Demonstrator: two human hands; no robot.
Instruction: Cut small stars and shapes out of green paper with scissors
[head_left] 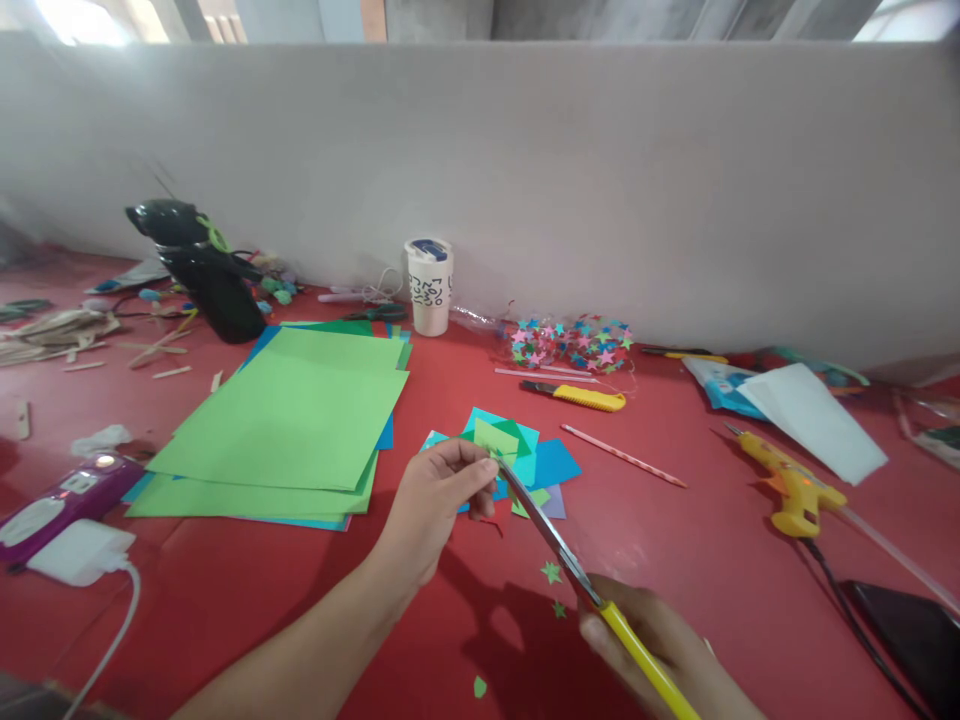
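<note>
My right hand point(645, 640) is closed around scissors point(559, 545) with yellow handles, their blades pointing up and left. The blade tips meet the fingertips of my left hand point(442, 485), whose thumb and forefinger pinch a small piece of light green paper point(495, 438); its lower edge is mostly hidden by the fingers. Behind the fingers lies a loose pile of blue, teal, green and purple paper pieces point(559, 463). Two small green paper stars point(551, 573) rest on the red table point(480, 590) left of my right hand, with a green scrap point(480, 687) nearer to me.
Green paper sheets point(285, 410) are stacked at left, near a black bottle point(206, 280) and a purple power strip point(67, 505). Farther back stand a white cup point(430, 285), star-filled clear plastic point(570, 343) and a yellow cutter point(589, 397). A pencil point(622, 455) and yellow glue gun point(787, 485) lie right.
</note>
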